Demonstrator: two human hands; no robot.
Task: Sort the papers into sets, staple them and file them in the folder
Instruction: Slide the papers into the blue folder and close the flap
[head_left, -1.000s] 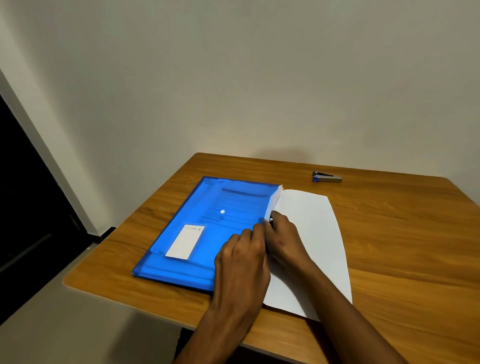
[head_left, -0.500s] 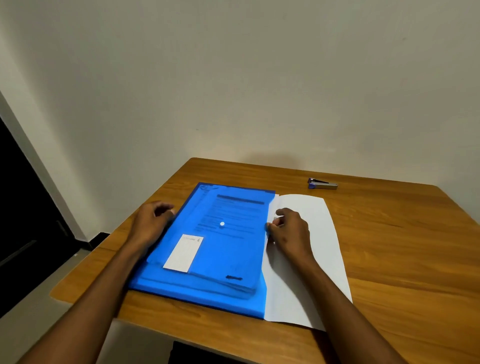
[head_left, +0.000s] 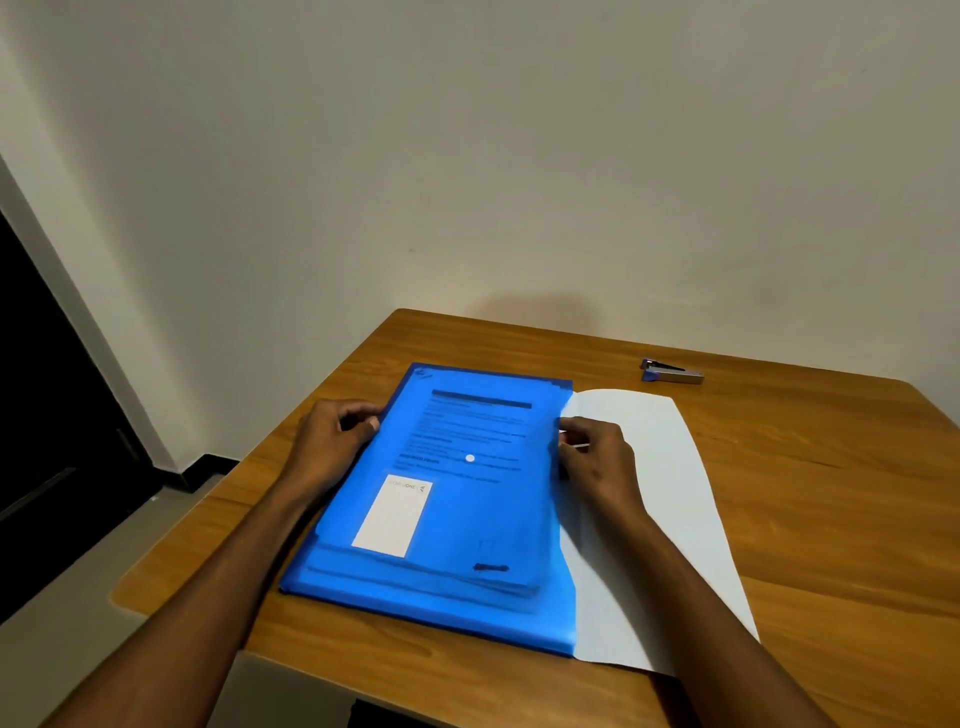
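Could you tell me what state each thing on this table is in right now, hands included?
Blue folder: flat on the table, printed papers visible through its cover.
White sheet: sticking out of the folder's right edge.
Stapler: lying untouched near the wall.
Left hand: fingers curled at the folder's left edge.
Right hand: pinching at the folder's right edge.
Table: wooden, bearing everything.

Both hands (head_left: 332, 441) at the blue folder's (head_left: 467, 519) side edges.
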